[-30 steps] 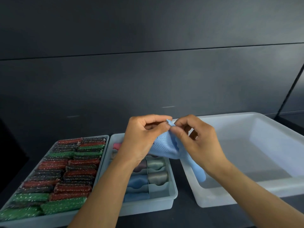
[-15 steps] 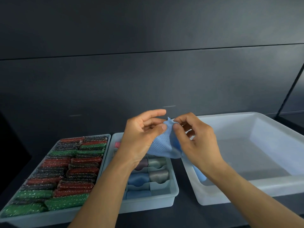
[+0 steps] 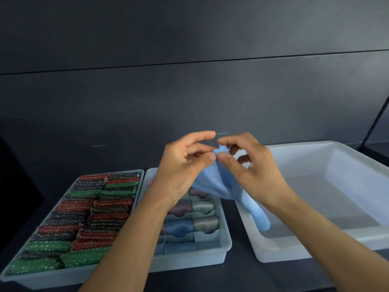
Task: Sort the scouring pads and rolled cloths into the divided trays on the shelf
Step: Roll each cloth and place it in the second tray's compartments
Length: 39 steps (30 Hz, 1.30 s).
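A light blue waffle-weave cloth (image 3: 219,184) hangs unrolled in the air above the middle tray. My left hand (image 3: 183,167) pinches its top corner between thumb and a finger, the forefinger stretched out above. My right hand (image 3: 252,165) pinches the same corner from the right. The cloth's tail droops over the near left rim of the big tub. Below, the divided tray (image 3: 226,243) holds rolled cloths (image 3: 205,225) in grey, blue and mauve. The left tray (image 3: 63,277) is packed with red, green and dark scouring pads (image 3: 94,209).
A large translucent white tub (image 3: 315,247) stands at the right on the dark shelf, its inside bare as far as I can see. A dark panelled wall rises right behind the trays. A slanted black post (image 3: 376,121) stands at the far right.
Both hands have lifted the cloth's corner a little higher. My left forefinger has straightened out above the pinch. The cloth hangs more spread out than before.
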Tool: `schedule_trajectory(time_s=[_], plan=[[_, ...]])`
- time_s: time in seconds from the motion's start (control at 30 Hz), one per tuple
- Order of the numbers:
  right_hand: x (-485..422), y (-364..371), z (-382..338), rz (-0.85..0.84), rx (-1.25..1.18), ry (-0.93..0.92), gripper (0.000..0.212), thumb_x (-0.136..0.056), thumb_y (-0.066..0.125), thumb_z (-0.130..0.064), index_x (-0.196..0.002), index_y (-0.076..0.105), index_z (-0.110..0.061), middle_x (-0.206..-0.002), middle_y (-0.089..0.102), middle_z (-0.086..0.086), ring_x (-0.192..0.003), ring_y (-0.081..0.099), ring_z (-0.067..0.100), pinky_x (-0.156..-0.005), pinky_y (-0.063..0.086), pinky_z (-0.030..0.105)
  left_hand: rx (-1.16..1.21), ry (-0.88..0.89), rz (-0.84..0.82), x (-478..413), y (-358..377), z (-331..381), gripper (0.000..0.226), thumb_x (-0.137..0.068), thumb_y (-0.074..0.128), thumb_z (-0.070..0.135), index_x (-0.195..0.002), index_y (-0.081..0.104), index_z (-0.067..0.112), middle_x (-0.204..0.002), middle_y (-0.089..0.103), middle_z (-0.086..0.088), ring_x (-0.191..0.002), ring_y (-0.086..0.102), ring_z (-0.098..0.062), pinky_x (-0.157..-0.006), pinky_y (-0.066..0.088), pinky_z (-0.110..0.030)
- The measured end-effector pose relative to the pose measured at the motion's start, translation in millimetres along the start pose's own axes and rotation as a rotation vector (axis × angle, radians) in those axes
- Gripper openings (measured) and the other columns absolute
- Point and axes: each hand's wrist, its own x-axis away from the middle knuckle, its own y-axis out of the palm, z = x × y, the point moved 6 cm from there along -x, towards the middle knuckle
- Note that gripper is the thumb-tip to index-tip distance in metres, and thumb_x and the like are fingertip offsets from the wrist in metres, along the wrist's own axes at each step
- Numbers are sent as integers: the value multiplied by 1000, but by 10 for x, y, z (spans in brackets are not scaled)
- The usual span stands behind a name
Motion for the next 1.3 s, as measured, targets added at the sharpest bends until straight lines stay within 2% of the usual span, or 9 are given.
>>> schedule_trajectory(time_s=[0.2, 0.27, 0.4, 0.63, 0.8, 0.87, 1.07, 1.17, 1.3], plan=[[-460, -217, -381, 70, -32, -106, 16, -84, 71, -10, -75, 65, -21, -87, 64, -2, -76, 61, 9, -64, 49, 23, 17, 33, 31, -300, -181, 264, 46, -78, 78, 21, -120, 60, 17, -94, 74, -2, -85, 69, -14, -79, 54, -23], [-623, -262, -470, 72, -161, -54, 17, -84, 69, -7, -72, 64, -18, -77, 66, -1, -69, 60, 11, -63, 50, 27, -51, -32, -31, -366, -233, 299, 46, -74, 83, 22, -115, 64, 14, -97, 75, -5, -86, 71, -16, -80, 54, -26], [-825, -355, -486, 98, -483, 111, 20, -79, 66, -5, -66, 58, -16, -64, 57, -5, -61, 51, 10, -60, 42, 19, -52, -43, 101, -481, -487, 382, 2, -84, 70, 7, -85, 71, 8, -80, 72, -5, -76, 66, -14, -73, 55, -31], [-819, -225, -301, 29, -658, 299, 6, -74, 59, -18, -70, 54, -19, -71, 57, 3, -61, 52, 20, -59, 44, 27, 122, 13, 236, -545, -625, 542, 10, -89, 67, 13, -92, 73, 6, -97, 75, -6, -90, 70, -16, -82, 53, -33], [-757, -64, -223, -136, -544, 328, 38, -82, 66, -43, -99, 65, -9, -90, 71, 8, -77, 65, 18, -73, 52, 31, 71, 12, 290, -504, -632, 499, 15, -88, 68, 14, -95, 71, 1, -99, 74, -14, -93, 72, -27, -84, 57, -38], [-731, -26, -211, -116, -530, 337, 30, -81, 74, -29, -100, 69, -6, -96, 73, 10, -83, 65, 19, -82, 51, 36, 37, 10, 279, -477, -637, 489, 15, -88, 69, 14, -95, 71, 1, -96, 75, -13, -93, 72, -28, -83, 58, -39], [-717, -95, -169, 83, -362, 307, 26, -81, 74, -13, -80, 56, 7, -68, 61, 13, -59, 58, 18, -49, 46, 27, -192, 99, 334, -422, -697, 441, 25, -81, 76, 20, -78, 66, -3, -80, 64, -28, -65, 55, -22, -58, 47, -41], [-710, -89, -227, 150, -210, 216, 26, -81, 71, -18, -77, 53, 0, -75, 58, 27, -57, 50, 31, -48, 48, 39, -298, 163, 411, -366, -661, 462, 18, -79, 77, 21, -74, 67, 8, -71, 65, -20, -62, 58, -36, -55, 52, -47], [-679, -41, -397, 168, -153, 75, 21, -84, 68, -19, -76, 53, -9, -68, 58, 16, -56, 51, 28, -50, 51, 42, -275, 234, 401, -290, -483, 551, 13, -84, 74, 21, -79, 68, 10, -68, 66, -17, -59, 61, -36, -52, 55, -38]])
